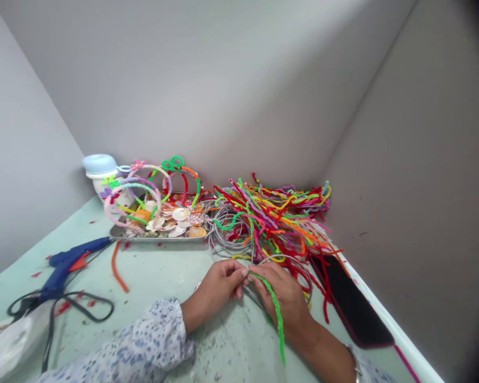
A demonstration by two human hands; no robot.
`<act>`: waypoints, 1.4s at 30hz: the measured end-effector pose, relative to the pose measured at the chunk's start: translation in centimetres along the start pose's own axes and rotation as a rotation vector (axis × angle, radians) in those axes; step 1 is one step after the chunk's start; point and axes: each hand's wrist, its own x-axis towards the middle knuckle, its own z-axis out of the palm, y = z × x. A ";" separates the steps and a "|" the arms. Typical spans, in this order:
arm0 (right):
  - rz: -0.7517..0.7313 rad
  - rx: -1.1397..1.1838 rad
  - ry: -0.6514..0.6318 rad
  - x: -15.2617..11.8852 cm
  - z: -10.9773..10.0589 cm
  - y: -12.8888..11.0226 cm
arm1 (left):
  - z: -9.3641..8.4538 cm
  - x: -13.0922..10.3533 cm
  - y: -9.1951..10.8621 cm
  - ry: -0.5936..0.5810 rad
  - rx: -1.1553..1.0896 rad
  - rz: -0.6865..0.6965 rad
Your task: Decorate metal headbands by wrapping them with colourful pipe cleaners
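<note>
My left hand (220, 285) pinches a thin grey band at the middle of the table, its thumb and fingertips pressed together. Right beside it, my right hand (281, 298) has its fingers closed on a green pipe cleaner (278, 314) where it meets the band. The fuzzy green length hangs down over the back of my right hand towards the table's front. Most of the grey band is hidden by my fingers. Just beyond both hands lies a tangle of grey headband hoops (227, 234).
A metal tray (163, 240) holds decorated headbands and round pieces. Behind it stands a white bottle (104, 178). A blue glue gun (66, 266) with its cord lies left. Colourful pipe cleaners (271, 213) are piled at the back right, near a dark phone (355, 303).
</note>
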 end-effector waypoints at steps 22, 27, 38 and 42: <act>0.004 -0.038 0.006 0.0 -0.3 -0.1 | 0.6 -1.0 0.5 0.208 0.344 0.200; 0.019 -0.051 0.010 0.1 -0.2 -0.1 | 0.6 -1.3 0.8 0.236 0.503 0.275; 0.062 -0.068 0.002 0.0 -0.2 -0.1 | 0.9 -1.3 0.8 0.188 0.367 0.215; 0.073 -0.070 0.014 0.1 -0.1 0.0 | 0.9 -1.4 0.8 0.159 0.281 0.186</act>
